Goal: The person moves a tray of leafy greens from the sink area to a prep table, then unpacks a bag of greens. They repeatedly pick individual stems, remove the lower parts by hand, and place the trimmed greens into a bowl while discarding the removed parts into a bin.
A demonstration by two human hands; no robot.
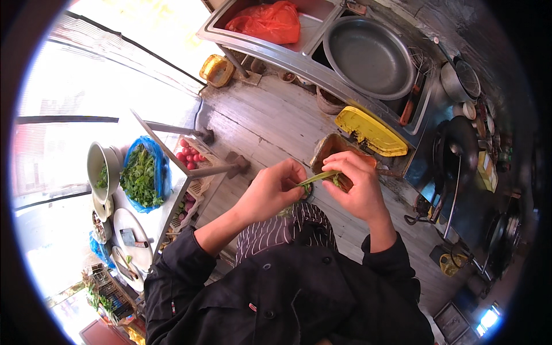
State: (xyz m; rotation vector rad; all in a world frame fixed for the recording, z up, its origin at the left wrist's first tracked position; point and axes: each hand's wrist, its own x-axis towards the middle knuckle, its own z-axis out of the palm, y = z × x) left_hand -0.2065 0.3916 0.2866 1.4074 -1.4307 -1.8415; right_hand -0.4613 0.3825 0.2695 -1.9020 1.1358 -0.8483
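Stem: thin green strip (318, 177), held between the two hands in front of the apron (282, 230); in view it lies across the near side of the bin (324, 148).
Left hand: thumb and fingertips pinched together at one end of the stem; left hand (275, 188) otherwise curled, palm hidden.
Right hand: thumb and forefinger closed on the other end, remaining fingers loosely bent; right hand (359, 187) partly covers the bin.
Stem risk: could snap or tear unevenly if the hands pull apart sharply; a damp surface, if present, could let it slip.
Floor risk: scraps could land on the floor (264, 123), caused by release short of the bin's mouth.
Greens: leafy, ruffled heap (141, 178) in a crinkled blue bag (166, 178).
Lid: yellow, rectangular (374, 132), dark-stained, beside the bin.
Basin: smooth grey metal, round (371, 57).
Floor finish: pale, plank-patterned, seamed.
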